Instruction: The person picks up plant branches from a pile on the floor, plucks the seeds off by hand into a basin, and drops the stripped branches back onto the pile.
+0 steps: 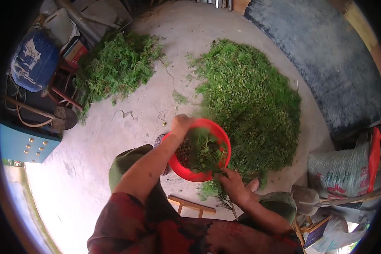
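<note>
A red basin (186, 172) stands between my knees, with small brownish round pieces (184, 153) in its left part. My left hand (182, 125) is at the basin's upper left rim; its fingers are blurred and partly hidden. Low at the right rim, my right hand (233, 183) is closed around the stems of a green feathery sprig (208, 153), whose leafy top lies over the basin. Stems hang down below that hand. A large heap of green plants with small round heads (249, 97) lies just beyond the basin to the right.
Another leafy green pile (118, 63) lies at the upper left, near a blue barrel (34, 59) and a shovel (65, 118). At right are a filled woven sack (338, 171) and a dark board (321, 55). A wooden stool part (192, 205) shows below the basin.
</note>
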A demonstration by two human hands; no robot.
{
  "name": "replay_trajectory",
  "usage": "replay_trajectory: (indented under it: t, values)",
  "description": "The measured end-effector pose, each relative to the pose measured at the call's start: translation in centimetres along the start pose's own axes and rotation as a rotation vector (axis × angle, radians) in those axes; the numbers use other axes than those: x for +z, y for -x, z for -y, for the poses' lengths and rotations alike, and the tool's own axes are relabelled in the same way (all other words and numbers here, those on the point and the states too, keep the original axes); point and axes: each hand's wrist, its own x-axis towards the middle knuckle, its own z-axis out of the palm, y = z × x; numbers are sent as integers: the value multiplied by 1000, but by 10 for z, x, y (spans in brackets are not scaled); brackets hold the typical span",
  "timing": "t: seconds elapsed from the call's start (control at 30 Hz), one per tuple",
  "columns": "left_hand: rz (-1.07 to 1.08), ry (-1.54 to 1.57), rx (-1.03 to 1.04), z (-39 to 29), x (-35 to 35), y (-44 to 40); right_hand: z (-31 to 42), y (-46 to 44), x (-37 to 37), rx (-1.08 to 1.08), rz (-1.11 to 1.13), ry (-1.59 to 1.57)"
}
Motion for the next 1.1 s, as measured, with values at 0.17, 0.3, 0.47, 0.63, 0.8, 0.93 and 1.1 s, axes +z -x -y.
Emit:
replay_trajectory:
  t: [0.17, 0.3, 0.47, 0.63, 0.8, 0.93, 1.1]
  values:
    - [180, 14, -179, -50, -6, 32, -17, -20, -24, 96, -90, -121]
    - [529, 106, -309, -91, 5, 56, -36, -31, -29, 127, -88, -274]
    - [636, 328, -170, -87, 17, 58, 0, -28, -27, 331, 58, -592]
    - [564, 498, -348, -88, 20, 68, 4, -30, -29, 442, 185, -662]
    - [494, 337, -309, -88, 17, 62, 1, -32, -26, 413, 173, -633]
    - [285, 269, -233, -91, 12, 59, 28, -26, -30, 389, 24, -582]
    - [412, 264, -323, -79, -37, 24, 21, -24, -54, 369, -10, -569]
